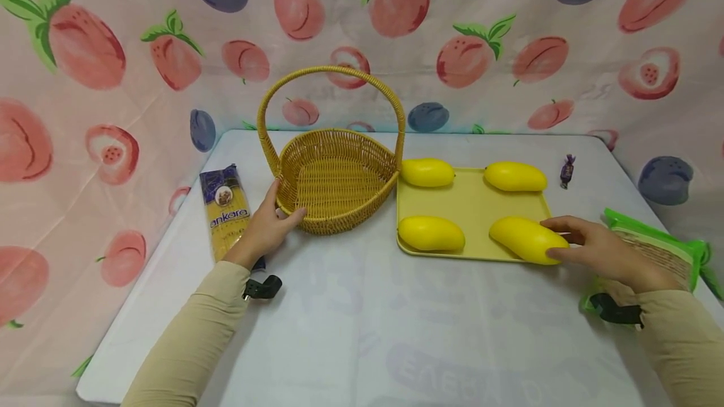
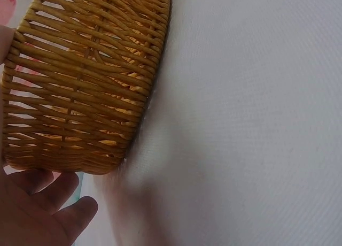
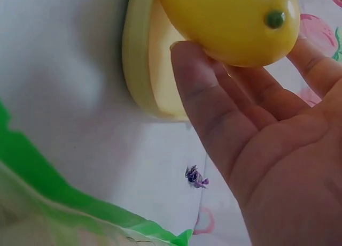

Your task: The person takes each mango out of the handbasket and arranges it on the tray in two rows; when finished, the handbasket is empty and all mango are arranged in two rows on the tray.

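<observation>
My left hand (image 1: 264,228) holds the left side of a yellow-brown wicker basket (image 1: 339,222) that has a tall arched handle. Its thumb lies at the front rim; in the left wrist view, fingers (image 2: 75,214) show against the woven side (image 2: 80,96). On the right, my right hand (image 1: 608,253) holds the end of a yellow mango (image 1: 523,238) between thumb and fingers. That mango overlaps the front right corner of a pale yellow tray (image 1: 475,203). In the right wrist view, the mango's green stem spot (image 3: 275,19) faces the palm.
Other mangoes sit at the tray's corners: back left (image 1: 428,173), back right (image 1: 516,176) and front left (image 1: 432,233). A pasta packet (image 1: 223,206) lies left of the basket. A purple wrapped candy (image 1: 567,171) and a green-edged bag (image 1: 656,244) lie at the right.
</observation>
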A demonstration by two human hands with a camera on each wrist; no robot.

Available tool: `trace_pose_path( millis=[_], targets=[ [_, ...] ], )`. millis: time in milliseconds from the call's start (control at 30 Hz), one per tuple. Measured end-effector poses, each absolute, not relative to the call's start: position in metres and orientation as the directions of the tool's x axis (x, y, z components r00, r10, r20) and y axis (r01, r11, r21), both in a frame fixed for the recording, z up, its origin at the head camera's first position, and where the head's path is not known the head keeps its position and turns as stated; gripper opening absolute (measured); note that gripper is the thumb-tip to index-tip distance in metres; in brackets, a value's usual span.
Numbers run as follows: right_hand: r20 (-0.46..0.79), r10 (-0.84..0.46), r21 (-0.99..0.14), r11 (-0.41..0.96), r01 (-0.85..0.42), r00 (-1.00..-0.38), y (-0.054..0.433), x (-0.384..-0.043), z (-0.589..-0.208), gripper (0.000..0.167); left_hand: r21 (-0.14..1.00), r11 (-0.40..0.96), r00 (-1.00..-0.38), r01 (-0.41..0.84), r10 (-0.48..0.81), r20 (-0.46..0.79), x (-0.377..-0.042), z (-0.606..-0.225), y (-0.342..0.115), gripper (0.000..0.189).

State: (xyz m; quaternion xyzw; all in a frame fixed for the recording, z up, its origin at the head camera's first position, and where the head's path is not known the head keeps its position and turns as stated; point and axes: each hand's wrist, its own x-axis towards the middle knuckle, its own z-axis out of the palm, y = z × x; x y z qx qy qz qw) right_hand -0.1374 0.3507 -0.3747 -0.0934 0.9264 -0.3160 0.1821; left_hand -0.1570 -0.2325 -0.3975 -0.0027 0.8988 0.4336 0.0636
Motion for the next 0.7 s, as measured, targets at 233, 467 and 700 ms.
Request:
trace_pose_path(
  millis=[233,467,700],
  targets=[
    [-0.283,-0.306,-0.629,0.775,-0.066,-0.909,0.3546,-0.1396,-0.3743,0.064,0.779,0.624,-0.991,-0.061,0.054,-0.121,-0.1564,-0.3964,-0.2326,0.100],
    [-0.290,-0.251,-0.574,0.818,-0.042,-0.924,0.3507,-0.1444,-0.3764,0.084,0.785,0.617,-0.992,-0.057,0.056,-0.116,-0.1566,-0.3963,-0.2325,0.098],
    [-0.282,-0.238,-0.554,0.832,-0.046,-0.929,0.3483,-0.1454,-0.3808,0.083,0.785,0.617,-0.992,-0.057,0.056,-0.116,-0.1573,-0.3975,-0.2321,0.096]
  ],
)
